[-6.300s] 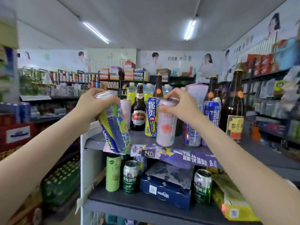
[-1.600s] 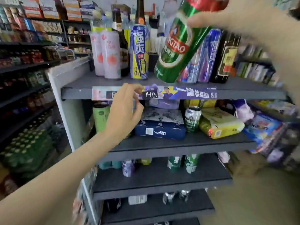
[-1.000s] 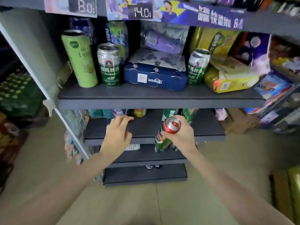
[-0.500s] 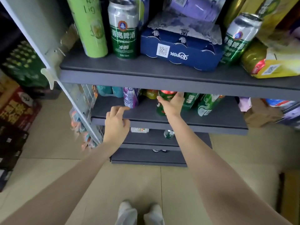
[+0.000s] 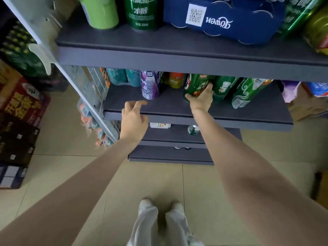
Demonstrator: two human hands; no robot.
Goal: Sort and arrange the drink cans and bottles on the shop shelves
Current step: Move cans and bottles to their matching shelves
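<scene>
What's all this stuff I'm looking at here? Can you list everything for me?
Tall lime-green can: 1, upper shelf, left.
Tsingtao beer can: 1, green, beside it.
Blue multipack carton: 1, upper shelf, middle.
Teal cans: 2, lower shelf, back left.
Purple can: 1, lower shelf.
Orange can: 1, behind, partly hidden.
Green beer can: 1, red top, in the right hand.
Green cans: 2, right of it.
Grey shelves: several tiers.
Stacked drink cases: floor, left.
Left hand: at the lower shelf's edge, holding nothing.
Right hand: gripping the green beer can.
</scene>
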